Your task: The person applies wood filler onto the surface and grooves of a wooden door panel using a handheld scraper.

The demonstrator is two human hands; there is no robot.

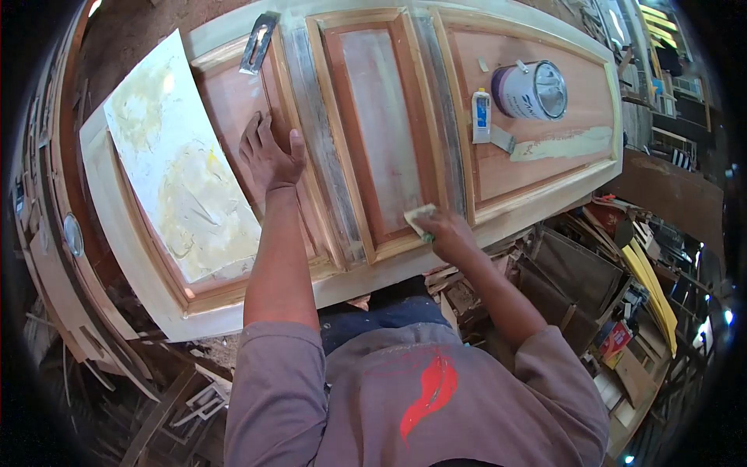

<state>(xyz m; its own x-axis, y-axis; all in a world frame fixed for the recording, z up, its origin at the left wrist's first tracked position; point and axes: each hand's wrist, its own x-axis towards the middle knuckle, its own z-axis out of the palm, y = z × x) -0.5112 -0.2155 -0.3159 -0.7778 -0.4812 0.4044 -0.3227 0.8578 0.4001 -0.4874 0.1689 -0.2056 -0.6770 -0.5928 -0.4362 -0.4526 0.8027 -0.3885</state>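
A panelled wooden door (327,148) lies flat in front of me, with pale filler smeared along its frame and panels. My left hand (272,156) rests on a reddish panel and its moulding, fingers spread, holding nothing. In my right hand (453,233) is a small cream-coloured flat piece, perhaps a putty spreader (419,215), held at the lower end of the middle panel. The fingers partly hide it. Left of my left hand, a white sheet (175,171) smeared with putty lies across the door. A dark flat tool with a slotted metal face (258,45) lies above that hand.
On the right panel stand a paint can (531,89) and a small white-and-blue tube (482,117), beside a grey flat scraper (503,139). A patch of pale filler (564,144) spreads there. Wood scraps and a yellow strip (652,288) crowd the floor at right.
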